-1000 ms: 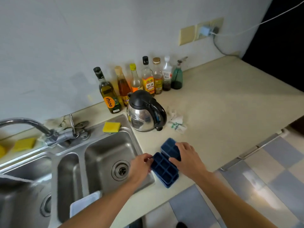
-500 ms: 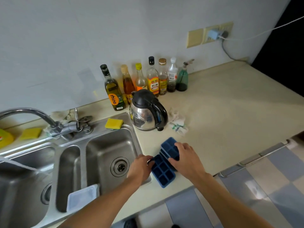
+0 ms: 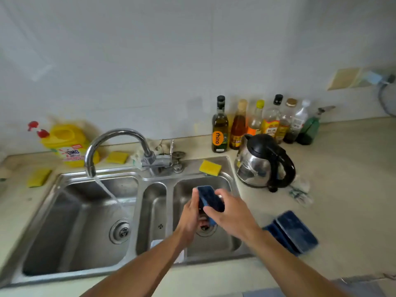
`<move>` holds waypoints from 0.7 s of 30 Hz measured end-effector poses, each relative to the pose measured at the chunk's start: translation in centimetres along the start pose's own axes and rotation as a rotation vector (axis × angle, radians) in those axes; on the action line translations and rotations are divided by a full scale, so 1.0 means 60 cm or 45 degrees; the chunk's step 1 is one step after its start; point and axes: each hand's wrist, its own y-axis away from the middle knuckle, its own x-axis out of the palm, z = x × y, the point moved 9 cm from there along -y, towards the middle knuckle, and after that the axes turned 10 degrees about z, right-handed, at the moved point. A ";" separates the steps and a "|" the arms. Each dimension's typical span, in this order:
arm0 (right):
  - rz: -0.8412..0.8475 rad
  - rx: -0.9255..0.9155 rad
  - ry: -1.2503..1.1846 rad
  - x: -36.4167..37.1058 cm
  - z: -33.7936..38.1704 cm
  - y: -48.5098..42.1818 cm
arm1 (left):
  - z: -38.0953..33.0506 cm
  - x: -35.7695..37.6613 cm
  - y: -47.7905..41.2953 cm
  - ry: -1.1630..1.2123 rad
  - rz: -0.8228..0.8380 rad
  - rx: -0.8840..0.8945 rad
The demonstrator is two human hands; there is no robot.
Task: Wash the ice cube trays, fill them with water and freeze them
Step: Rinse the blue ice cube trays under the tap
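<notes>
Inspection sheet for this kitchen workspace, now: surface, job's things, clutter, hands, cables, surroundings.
Surface: beige counter around a steel sink; the tap runs into the left basin.
Job's things: one blue ice cube tray held over the right basin; spare blue trays lie on the counter right of the sink, blurred.
Clutter: kettle, row of bottles, yellow sponges, yellow detergent jug, crumpled wrapper.
Hands: left hand and right hand both grip the held tray.
Cables: one cord at the wall socket, blurred.
Surroundings: white wall; tiled floor.
</notes>
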 end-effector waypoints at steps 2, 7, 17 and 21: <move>0.052 -0.023 -0.017 0.050 0.051 -0.030 | -0.007 -0.067 0.013 0.123 -0.081 -0.007; 0.206 -0.100 -0.038 0.158 0.172 -0.101 | -0.022 -0.229 0.047 0.268 -0.252 0.011; 0.517 -0.192 -0.015 0.304 0.284 -0.175 | -0.006 -0.424 0.091 0.456 -0.580 -0.108; 0.605 -0.238 -0.006 0.325 0.306 -0.196 | -0.008 -0.454 0.106 0.363 -0.715 -0.173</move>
